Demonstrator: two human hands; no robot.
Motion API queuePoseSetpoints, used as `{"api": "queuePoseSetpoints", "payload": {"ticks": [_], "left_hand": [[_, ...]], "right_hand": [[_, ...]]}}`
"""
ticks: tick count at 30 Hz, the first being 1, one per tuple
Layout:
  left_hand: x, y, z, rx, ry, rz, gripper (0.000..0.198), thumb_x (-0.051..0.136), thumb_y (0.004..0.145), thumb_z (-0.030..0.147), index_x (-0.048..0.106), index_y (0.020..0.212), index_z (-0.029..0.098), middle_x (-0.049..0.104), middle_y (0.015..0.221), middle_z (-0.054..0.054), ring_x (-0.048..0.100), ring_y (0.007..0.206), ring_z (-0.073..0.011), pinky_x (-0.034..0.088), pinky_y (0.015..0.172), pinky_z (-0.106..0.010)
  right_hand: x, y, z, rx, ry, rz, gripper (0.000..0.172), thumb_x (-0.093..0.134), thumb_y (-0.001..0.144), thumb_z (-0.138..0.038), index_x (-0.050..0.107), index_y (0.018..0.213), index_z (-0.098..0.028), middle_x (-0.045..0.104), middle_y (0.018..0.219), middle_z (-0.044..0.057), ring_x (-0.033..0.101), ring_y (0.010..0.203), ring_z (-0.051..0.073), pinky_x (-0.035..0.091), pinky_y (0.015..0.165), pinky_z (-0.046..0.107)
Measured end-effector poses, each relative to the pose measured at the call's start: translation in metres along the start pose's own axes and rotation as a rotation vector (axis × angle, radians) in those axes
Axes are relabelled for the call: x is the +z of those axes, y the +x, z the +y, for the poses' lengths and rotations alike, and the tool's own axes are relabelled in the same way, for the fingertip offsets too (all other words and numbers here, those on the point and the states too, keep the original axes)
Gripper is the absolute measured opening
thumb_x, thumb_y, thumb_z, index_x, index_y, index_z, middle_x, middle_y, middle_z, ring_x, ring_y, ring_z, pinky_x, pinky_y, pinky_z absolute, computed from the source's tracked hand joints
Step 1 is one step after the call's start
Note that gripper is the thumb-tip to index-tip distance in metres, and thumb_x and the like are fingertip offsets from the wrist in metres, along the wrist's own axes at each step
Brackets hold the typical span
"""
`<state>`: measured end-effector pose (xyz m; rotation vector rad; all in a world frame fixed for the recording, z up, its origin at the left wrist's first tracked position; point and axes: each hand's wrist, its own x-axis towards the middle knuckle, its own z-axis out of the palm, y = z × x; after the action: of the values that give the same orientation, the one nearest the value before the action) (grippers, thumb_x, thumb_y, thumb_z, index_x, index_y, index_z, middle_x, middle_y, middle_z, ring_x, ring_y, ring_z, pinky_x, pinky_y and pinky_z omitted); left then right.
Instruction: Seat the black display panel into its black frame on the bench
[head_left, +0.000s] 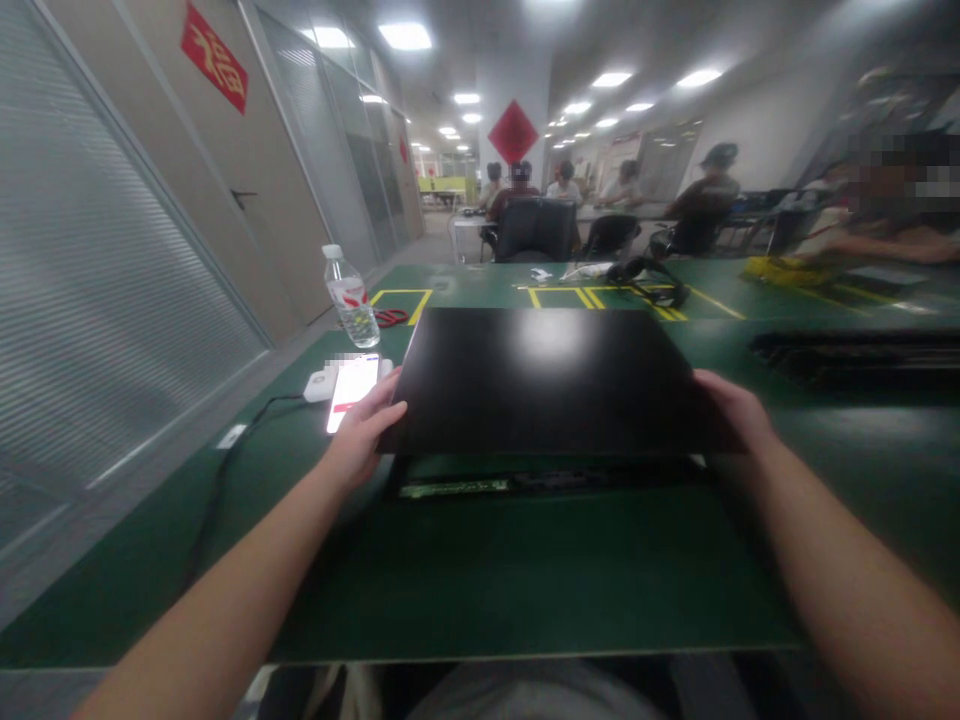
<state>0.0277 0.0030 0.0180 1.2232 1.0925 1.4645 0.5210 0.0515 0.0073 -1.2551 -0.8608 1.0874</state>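
Note:
A flat black panel lies tilted above the green table, its near edge lifted. My left hand grips the panel's near left corner. My right hand grips its near right corner. Under the raised edge I see a dark tray with a green circuit strip.
A lit phone on a white charger and a water bottle stand left of the panel; a cable trails off the table's left edge. Red scissors, black headphones and another black device lie further back. Several people sit at far tables.

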Motion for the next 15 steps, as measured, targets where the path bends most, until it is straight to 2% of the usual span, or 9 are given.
{"api": "queuePoseSetpoints", "payload": {"ticks": [2,3,7,11,15], "left_hand": [[-0.001,0.000,0.000,-0.012,0.000,0.018,0.056,0.090,0.068,0.042,0.083,0.120,0.024,0.059,0.160,-0.008,0.043,0.153,-0.0423,0.037,0.125,-0.051],[-0.001,0.000,-0.001,-0.014,0.009,0.015,0.052,0.090,0.068,0.042,0.085,0.116,0.024,0.059,0.160,-0.008,0.043,0.153,-0.0429,0.038,0.125,-0.051],[-0.005,0.002,-0.006,-0.013,0.106,-0.017,0.052,0.085,0.071,0.050,0.085,0.115,0.023,0.056,0.162,-0.011,0.043,0.153,-0.0444,0.042,0.121,-0.052],[-0.009,0.006,-0.014,0.029,0.474,-0.077,0.062,0.067,0.087,0.062,0.079,0.128,0.018,0.054,0.161,-0.016,0.046,0.151,-0.0407,0.034,0.126,-0.055],[-0.014,0.010,-0.024,0.109,0.878,-0.227,0.072,0.045,0.097,0.064,0.070,0.140,0.012,0.050,0.163,-0.021,0.044,0.152,-0.0392,0.028,0.129,-0.056]], "right_hand": [[0.003,-0.010,-0.013,0.151,0.218,0.202,0.009,0.070,0.076,-0.022,0.075,0.081,-0.026,0.078,0.074,-0.003,0.075,0.065,0.023,0.067,0.070,0.038],[0.005,-0.015,-0.018,0.198,0.273,0.247,0.010,0.069,0.077,-0.019,0.075,0.082,-0.026,0.078,0.074,-0.004,0.074,0.061,0.021,0.067,0.065,0.036],[0.011,-0.026,-0.031,0.324,0.362,0.233,0.016,0.063,0.079,-0.012,0.076,0.085,-0.020,0.078,0.074,0.001,0.070,0.052,0.021,0.063,0.052,0.034],[0.017,-0.029,-0.039,0.284,0.390,0.328,0.017,0.058,0.077,-0.006,0.069,0.075,-0.018,0.071,0.062,0.000,0.062,0.044,0.016,0.056,0.041,0.027],[0.019,-0.029,-0.042,0.173,0.420,0.442,0.017,0.057,0.075,-0.002,0.065,0.069,-0.016,0.066,0.060,0.002,0.059,0.044,0.013,0.052,0.039,0.021]]}}
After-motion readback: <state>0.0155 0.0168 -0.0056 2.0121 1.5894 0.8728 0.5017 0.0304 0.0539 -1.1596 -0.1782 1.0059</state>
